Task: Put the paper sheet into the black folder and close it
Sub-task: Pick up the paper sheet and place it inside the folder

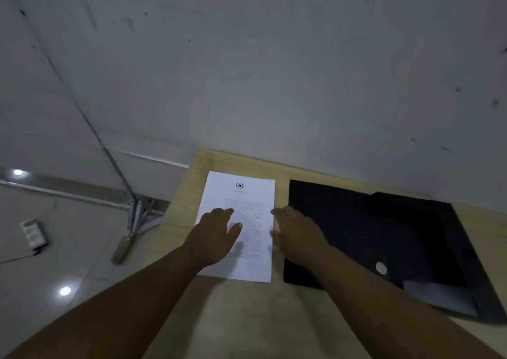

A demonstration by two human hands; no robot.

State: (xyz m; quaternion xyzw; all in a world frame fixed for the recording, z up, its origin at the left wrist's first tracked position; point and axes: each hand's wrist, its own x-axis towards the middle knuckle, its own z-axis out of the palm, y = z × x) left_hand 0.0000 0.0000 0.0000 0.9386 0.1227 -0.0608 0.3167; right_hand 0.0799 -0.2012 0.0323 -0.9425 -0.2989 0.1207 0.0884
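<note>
The paper sheet (pixel 241 221) lies flat on the wooden table (pixel 247 317), just left of the open black folder (pixel 370 238) — long axis running away from the person, letterhead at the far end. The left hand (pixel 214 235) rests spread on it; the right hand (pixel 296 232), open and holding nothing, is at its right edge. Best to lift that edge first — then slide across without creasing.

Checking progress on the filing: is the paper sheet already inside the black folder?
No, the paper sheet lies on the table beside the black folder, under both hands.
</note>
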